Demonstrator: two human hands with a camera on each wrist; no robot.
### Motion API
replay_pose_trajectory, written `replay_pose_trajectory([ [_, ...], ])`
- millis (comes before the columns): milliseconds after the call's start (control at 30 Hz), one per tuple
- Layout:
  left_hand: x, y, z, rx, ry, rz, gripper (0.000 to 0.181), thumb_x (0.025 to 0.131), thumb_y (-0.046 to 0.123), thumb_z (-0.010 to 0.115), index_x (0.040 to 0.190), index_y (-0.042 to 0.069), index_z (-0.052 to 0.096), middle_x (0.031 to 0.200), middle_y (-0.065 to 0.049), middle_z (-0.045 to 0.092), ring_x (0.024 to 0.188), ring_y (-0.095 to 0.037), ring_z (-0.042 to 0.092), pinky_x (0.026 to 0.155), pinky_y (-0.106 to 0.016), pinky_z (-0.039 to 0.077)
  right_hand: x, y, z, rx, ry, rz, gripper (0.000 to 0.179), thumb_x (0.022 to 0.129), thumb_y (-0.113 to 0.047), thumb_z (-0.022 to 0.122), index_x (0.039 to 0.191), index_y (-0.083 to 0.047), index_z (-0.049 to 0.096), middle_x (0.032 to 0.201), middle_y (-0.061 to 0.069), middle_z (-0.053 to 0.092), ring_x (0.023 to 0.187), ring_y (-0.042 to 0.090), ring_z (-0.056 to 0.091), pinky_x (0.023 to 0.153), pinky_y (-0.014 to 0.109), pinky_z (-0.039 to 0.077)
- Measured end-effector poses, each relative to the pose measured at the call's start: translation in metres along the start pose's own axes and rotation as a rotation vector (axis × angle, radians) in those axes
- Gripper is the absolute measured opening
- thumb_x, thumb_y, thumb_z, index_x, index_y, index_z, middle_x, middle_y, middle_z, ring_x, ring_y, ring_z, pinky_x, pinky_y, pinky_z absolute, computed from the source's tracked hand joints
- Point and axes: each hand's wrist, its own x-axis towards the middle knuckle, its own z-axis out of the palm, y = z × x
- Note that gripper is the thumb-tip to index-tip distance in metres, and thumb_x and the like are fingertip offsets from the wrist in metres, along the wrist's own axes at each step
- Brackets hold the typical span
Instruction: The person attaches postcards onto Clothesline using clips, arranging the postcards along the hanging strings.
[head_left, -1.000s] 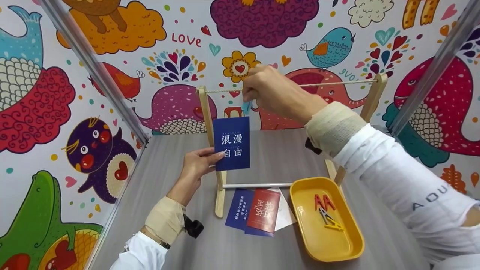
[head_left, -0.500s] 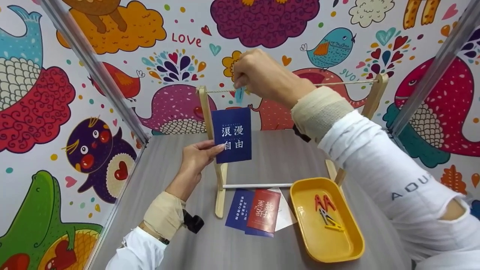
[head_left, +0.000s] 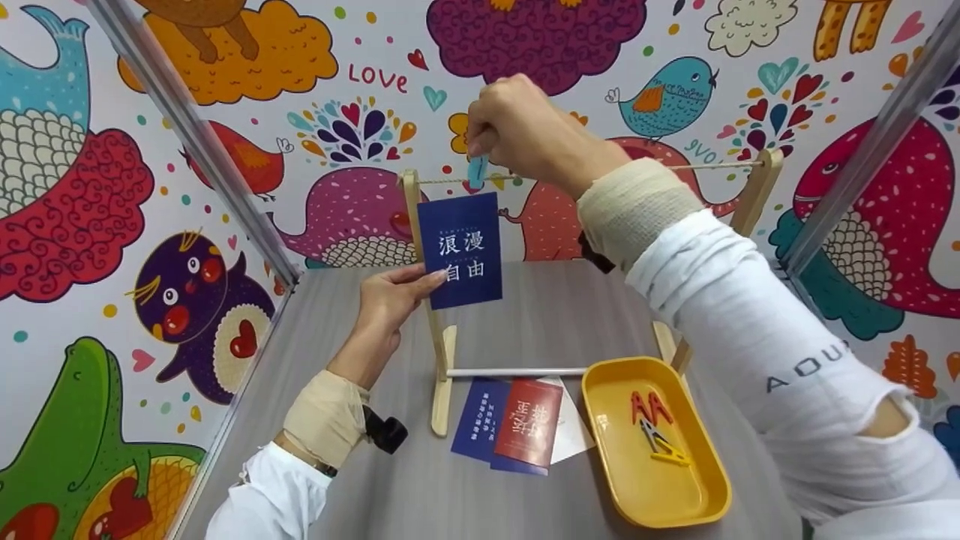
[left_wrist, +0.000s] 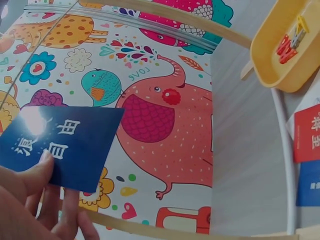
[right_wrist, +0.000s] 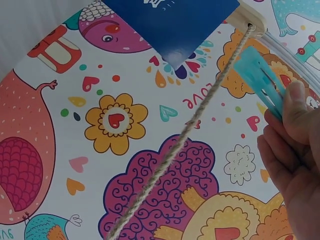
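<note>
My left hand [head_left: 394, 300] pinches a dark blue card [head_left: 461, 251] with white characters by its left edge, thumb in front. The card hangs upright just below the rope [head_left: 439, 181], near the left post of a wooden frame. In the left wrist view the same card [left_wrist: 85, 150] catches a bright glare. Above the rope line my right hand [head_left: 521, 127] pinches a light blue clothespin [head_left: 477, 171], pointing down. The right wrist view shows this clothespin [right_wrist: 260, 80] between thumb and fingers, beside the rope and apart from the card.
A yellow tray [head_left: 615, 487] holds red clothespins [head_left: 649, 407] and a yellow one [head_left: 667, 454]. Left of it lie a red card [head_left: 529, 424], blue cards [head_left: 474, 431] and a white one. A white rod [head_left: 517, 372] joins the frame's feet. Patterned walls stand around.
My left hand has raised the blue card toward the rope. The right hand has moved up and slightly left with the clothespin.
</note>
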Motion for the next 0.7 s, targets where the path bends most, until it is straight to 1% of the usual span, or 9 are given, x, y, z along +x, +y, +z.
replay_pose_trajectory([
  [133,0.0,0.005,-0.001,-0.006,0.001,0.003,0.042,0.085,0.019,0.081,0.122,0.004,0.071,0.116,-0.013,0.075,0.088,-0.008,0.068,0.104,-0.037,0.052,0.003,-0.003,-0.001,-0.003,-0.013,0.038,0.016,0.098,-0.006,0.062,0.098,0.001,0.076,0.102,0.013,0.075,0.101,0.025,0.06,0.094,0.035,0.055],
  [300,0.002,0.009,-0.002,-0.009,-0.011,0.004,0.041,0.084,0.02,0.082,0.121,0.004,0.072,0.105,-0.007,0.078,0.082,-0.006,0.066,0.098,-0.033,0.052,0.007,-0.002,-0.001,-0.011,-0.024,0.075,0.016,0.098,-0.008,0.062,0.099,-0.001,0.077,0.104,0.012,0.074,0.102,0.023,0.059,0.096,0.035,0.055],
  [433,0.003,0.01,-0.002,-0.018,-0.013,0.012,0.041,0.084,0.018,0.082,0.121,0.003,0.071,0.098,-0.003,0.079,0.08,-0.004,0.065,0.096,-0.032,0.052,0.009,-0.001,0.001,-0.001,-0.027,0.086,0.016,0.099,-0.008,0.062,0.099,-0.001,0.076,0.103,0.013,0.073,0.098,0.021,0.06,0.088,0.033,0.057],
  [500,0.003,0.012,-0.002,-0.014,-0.015,0.015,0.041,0.085,0.019,0.081,0.122,0.003,0.071,0.098,-0.002,0.079,0.081,-0.004,0.064,0.095,-0.032,0.052,0.009,-0.001,0.002,0.011,-0.031,0.091,0.017,0.099,-0.007,0.06,0.099,-0.001,0.076,0.103,0.012,0.073,0.095,0.02,0.06,0.085,0.032,0.057],
  [600,0.004,0.013,-0.003,-0.004,-0.02,0.019,0.041,0.085,0.02,0.081,0.122,0.004,0.071,0.103,-0.005,0.078,0.084,-0.006,0.064,0.095,-0.032,0.052,0.009,-0.001,0.004,0.027,-0.036,0.096,0.018,0.1,-0.007,0.059,0.097,-0.001,0.076,0.101,0.011,0.072,0.093,0.019,0.058,0.082,0.031,0.057],
  [700,0.003,0.014,-0.002,0.011,-0.028,0.02,0.04,0.086,0.021,0.08,0.122,0.006,0.071,0.11,-0.008,0.077,0.09,-0.009,0.065,0.095,-0.031,0.051,0.01,-0.002,0.007,0.037,-0.042,0.101,0.019,0.1,-0.008,0.059,0.098,-0.002,0.076,0.102,0.01,0.073,0.093,0.018,0.059,0.084,0.03,0.057],
])
